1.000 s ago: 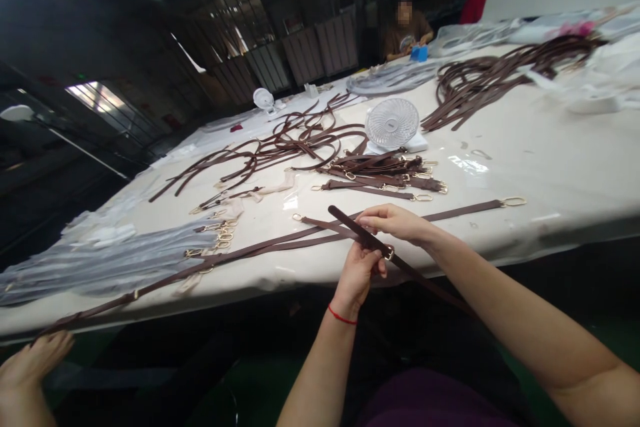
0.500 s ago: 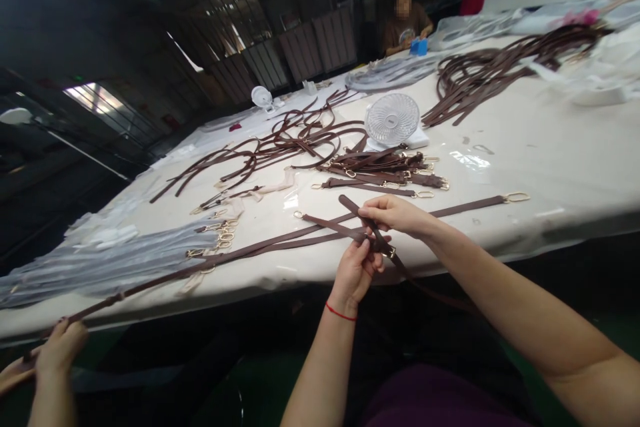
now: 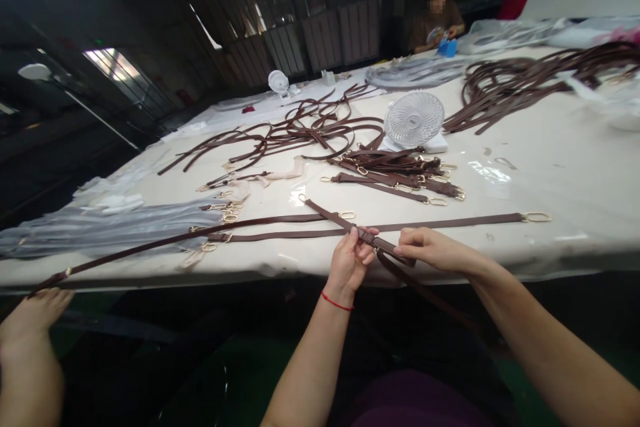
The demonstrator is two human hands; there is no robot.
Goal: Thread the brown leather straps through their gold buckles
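My left hand (image 3: pixel 350 261), with a red cord at the wrist, pinches a brown leather strap (image 3: pixel 324 211) near its buckle end. A gold ring tips the strap's far end, pointing up and left. My right hand (image 3: pixel 425 247) grips the same strap just right of the buckle area, where the end is folded along it. The buckle itself is mostly hidden by fingers and leather. From there the strap's long part hangs over the table edge toward my lap. Behind my hands, a long brown strap (image 3: pixel 450 221) with a gold hook end lies across the table.
A co-worker's hand (image 3: pixel 37 310) at the left holds another strap (image 3: pixel 135 250). A pile of buckled straps (image 3: pixel 395 167) lies beyond my hands, beside a white fan (image 3: pixel 414 120). Wrapped straps (image 3: pixel 110 233) lie left; loose straps (image 3: pixel 505 83) are heaped right. Another person (image 3: pixel 437 20) sits across the table.
The strap's free end, earlier raised up and left in my right hand, now lies down to the right along the strap. My right hand moved right and down. The co-worker's strap end shifted.
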